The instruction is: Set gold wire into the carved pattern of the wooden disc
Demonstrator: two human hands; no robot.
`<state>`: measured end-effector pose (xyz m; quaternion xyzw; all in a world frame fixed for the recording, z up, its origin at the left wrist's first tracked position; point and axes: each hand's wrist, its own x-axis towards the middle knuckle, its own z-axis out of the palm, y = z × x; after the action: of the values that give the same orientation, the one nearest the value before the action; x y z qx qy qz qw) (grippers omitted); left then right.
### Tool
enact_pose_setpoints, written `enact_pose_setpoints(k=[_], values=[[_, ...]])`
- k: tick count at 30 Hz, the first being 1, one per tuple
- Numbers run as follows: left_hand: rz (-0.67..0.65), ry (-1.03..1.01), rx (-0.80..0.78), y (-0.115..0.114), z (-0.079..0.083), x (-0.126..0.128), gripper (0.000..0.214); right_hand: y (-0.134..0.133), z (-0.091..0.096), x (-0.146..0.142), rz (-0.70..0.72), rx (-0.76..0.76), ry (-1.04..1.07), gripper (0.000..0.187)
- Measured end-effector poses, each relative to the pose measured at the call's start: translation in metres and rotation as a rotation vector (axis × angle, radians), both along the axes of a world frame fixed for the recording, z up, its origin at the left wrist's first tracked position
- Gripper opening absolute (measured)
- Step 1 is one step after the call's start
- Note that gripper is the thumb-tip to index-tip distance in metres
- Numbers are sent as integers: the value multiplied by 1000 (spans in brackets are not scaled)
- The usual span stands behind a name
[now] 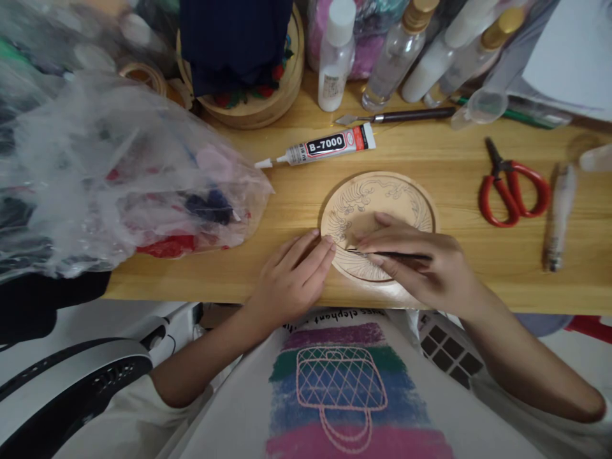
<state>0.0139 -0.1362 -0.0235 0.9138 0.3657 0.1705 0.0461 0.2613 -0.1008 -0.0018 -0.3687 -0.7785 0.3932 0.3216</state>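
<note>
Nearest cam: white shirt (229,414) w/ a pink handbag drawn over purple, green, blue & pink bands. L hand (299,274): fingers extended, near-flat on tabletop (478,280), fingertips at L edge of round wooden disc (366,220). R hand (421,261): thumb + fingers pinching thin dark tool (408,255), its tip low over the disc, nr L fingertips; can't tell if it touches. Disc lies on the tabletop btwn the hands, wavy line pattern round its border.

Beyond disc: B-7000 glue tube (329,146), nozzle pointing L; then palette knife (406,115). Off R: red-handled pliers (514,191).

Containers: clear plastic bag (86,153), far L, w/ red & dark blue bits inside, hard to ID. At back, white-capped bottle (335,60), white contents; next to it gold-capped bottle (394,60), see-thru, fill level unclear. Small clear cup (488,103) R of knife, contents unclear.
</note>
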Motion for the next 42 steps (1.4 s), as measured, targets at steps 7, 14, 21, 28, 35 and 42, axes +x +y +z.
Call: enact_pose_setpoints(k=[7,14,21,28,35,42], values=[[1,-28,-29,0,0,-1,39,0,-1,-1,-6,8,2,31],[31,1,26,1,1,3,37,-1,-1,0,-2,-1,1,29],[59,35,18,-1,-2,5,38,-3,-1,0,7,13,-4,30],[48,55,30,-1,-1,4,38,-5,-3,4,16,20,-12,33],[41,46,70,1,1,6,35,0,-1,8,67,55,-24,31],[34,61,71,2,2,7,34,6,1,13,136,95,-56,29]])
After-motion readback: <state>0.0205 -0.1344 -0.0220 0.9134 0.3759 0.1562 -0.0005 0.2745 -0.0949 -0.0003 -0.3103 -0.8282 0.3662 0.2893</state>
